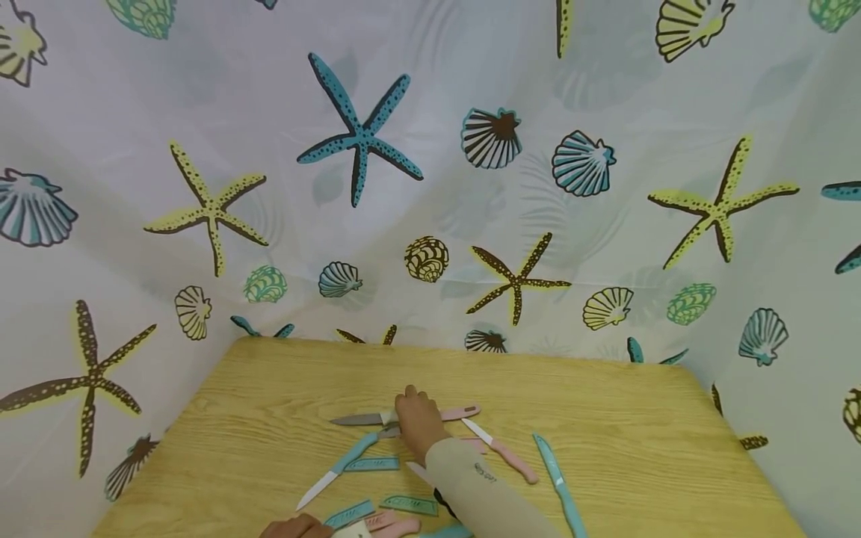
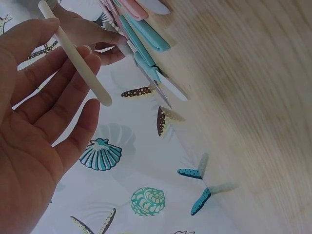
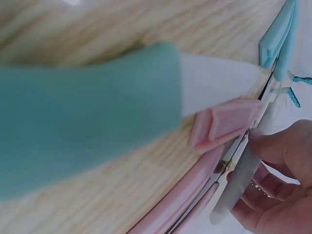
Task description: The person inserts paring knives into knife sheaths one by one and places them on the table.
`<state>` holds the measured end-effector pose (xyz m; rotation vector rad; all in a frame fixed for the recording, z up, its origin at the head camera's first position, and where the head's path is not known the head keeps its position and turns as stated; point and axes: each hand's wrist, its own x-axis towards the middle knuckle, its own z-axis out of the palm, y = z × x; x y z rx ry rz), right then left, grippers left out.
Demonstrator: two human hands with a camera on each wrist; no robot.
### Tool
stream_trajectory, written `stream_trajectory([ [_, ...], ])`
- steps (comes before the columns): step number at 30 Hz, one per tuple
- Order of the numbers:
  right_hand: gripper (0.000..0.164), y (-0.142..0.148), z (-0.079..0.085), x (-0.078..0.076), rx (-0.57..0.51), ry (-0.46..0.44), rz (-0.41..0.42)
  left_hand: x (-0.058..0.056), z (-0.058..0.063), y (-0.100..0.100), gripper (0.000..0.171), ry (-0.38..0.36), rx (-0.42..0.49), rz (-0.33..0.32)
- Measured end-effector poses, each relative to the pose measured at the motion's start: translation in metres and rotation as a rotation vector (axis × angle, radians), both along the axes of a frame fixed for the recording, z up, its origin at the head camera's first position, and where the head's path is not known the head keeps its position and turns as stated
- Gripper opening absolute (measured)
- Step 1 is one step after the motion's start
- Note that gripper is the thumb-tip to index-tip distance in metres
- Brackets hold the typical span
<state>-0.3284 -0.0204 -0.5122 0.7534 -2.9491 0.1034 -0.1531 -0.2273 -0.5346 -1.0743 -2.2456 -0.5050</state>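
My right hand [image 1: 418, 422] grips the cream handle of a knife [image 1: 355, 420] whose grey blade points left, near the middle of the table. The right wrist view shows my thumb and fingers around that cream handle [image 3: 237, 187]. At the bottom edge of the head view, my left hand [image 1: 296, 527] is partly cut off. It pinches a slim cream blade cover [image 2: 80, 63] between thumb and fingers, seen edge-on in the left wrist view. A pink-handled tool [image 1: 463, 412] lies just right of my right hand, partly hidden by it.
Around my hands lie a teal knife [image 1: 356, 452], a pink knife [image 1: 516, 461] and another teal knife [image 1: 561, 486]. Teal [image 1: 372, 464], green [image 1: 409, 505] and pink blade covers [image 1: 380, 520] lie nearer. A shell-patterned curtain [image 1: 430, 187] borders the wooden table [image 1: 639, 418].
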Motion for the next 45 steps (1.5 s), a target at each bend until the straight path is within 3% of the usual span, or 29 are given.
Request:
stream_trajectory([
  [3, 0.045, 0.003, -0.001, 0.002, 0.017, 0.015, 0.001, -0.001, -0.001, 0.001, 0.029, 0.023, 0.015, -0.022],
  [9, 0.045, 0.009, -0.001, 0.004, 0.01, 0.027, 0.011, -0.002, -0.002, 0.004, 0.028, 0.035, 0.059, -0.043],
  [14, 0.045, 0.013, 0.001, 0.004, -0.018, 0.016, 0.006, 0.0, -0.002, 0.006, 0.028, -0.001, 0.036, -0.016],
  [19, 0.035, 0.018, 0.004, 0.005, -0.052, 0.031, 0.021, 0.001, 0.002, 0.009, 0.03, -0.06, 0.013, 0.014],
  [23, 0.028, 0.021, 0.011, 0.008, -0.083, 0.039, 0.041, 0.0, 0.004, 0.009, 0.029, -0.114, 0.016, -0.036],
  [29, 0.023, 0.031, 0.029, 0.016, -0.129, 0.096, 0.071, -0.002, 0.007, 0.014, 0.034, -0.087, 0.032, -0.074],
  [32, 0.023, 0.038, 0.039, 0.021, -0.125, 0.097, 0.061, 0.0, 0.009, 0.02, 0.034, -0.084, 0.038, -0.046],
  [37, 0.025, 0.052, 0.052, 0.031, -0.119, 0.129, 0.05, 0.008, 0.016, 0.031, 0.035, -0.137, 0.024, 0.128],
  [39, 0.025, 0.057, 0.054, 0.036, -0.147, 0.148, 0.049, 0.007, 0.018, 0.032, 0.036, -0.145, 0.007, 0.141],
  [45, 0.026, 0.069, 0.056, 0.05, -0.302, 0.177, 0.068, -0.012, 0.019, 0.03, 0.038, -0.02, 0.007, -0.07],
])
